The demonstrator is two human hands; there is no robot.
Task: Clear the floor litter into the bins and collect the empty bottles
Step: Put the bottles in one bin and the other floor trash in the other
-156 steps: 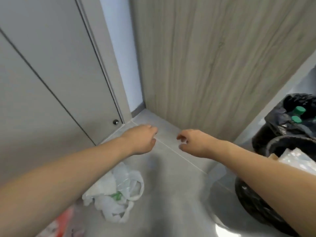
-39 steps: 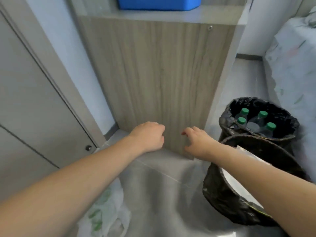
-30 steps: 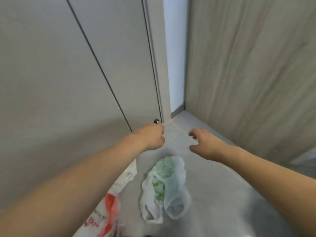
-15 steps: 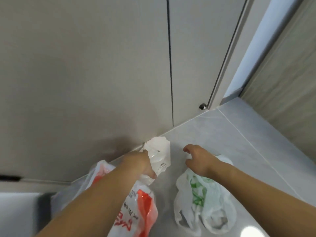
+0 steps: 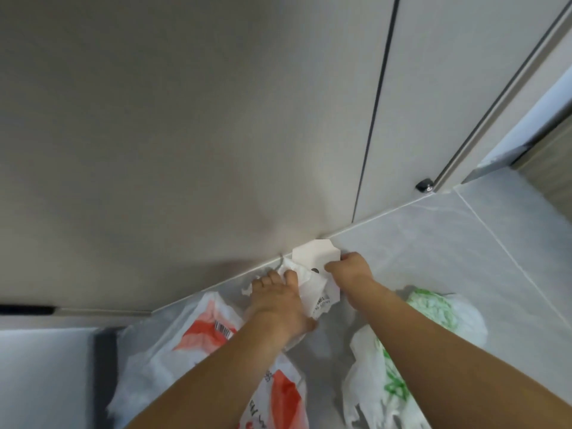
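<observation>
White crumpled paper (image 5: 312, 274) gripped by two hands, left (image 5: 278, 301), right (image 5: 349, 269); two plastic bags (image 5: 198, 345) nearby

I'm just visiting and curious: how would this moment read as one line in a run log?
step: gathering floor litter | left hand: grips crumpled white paper | right hand: holds same paper | red-printed bag, green-printed bag: on floor

Both hands meet on crumpled white packaging (image 5: 312, 275) at the floor's (image 5: 433, 243) edge against the grey door (image 5: 216, 119): the left hand (image 5: 278, 300) lies over it, the right hand (image 5: 351, 269) grips its card flap. A red-printed plastic bag (image 5: 204, 335) and a green-printed plastic bag (image 5: 433, 317) lie beside them.
</observation>
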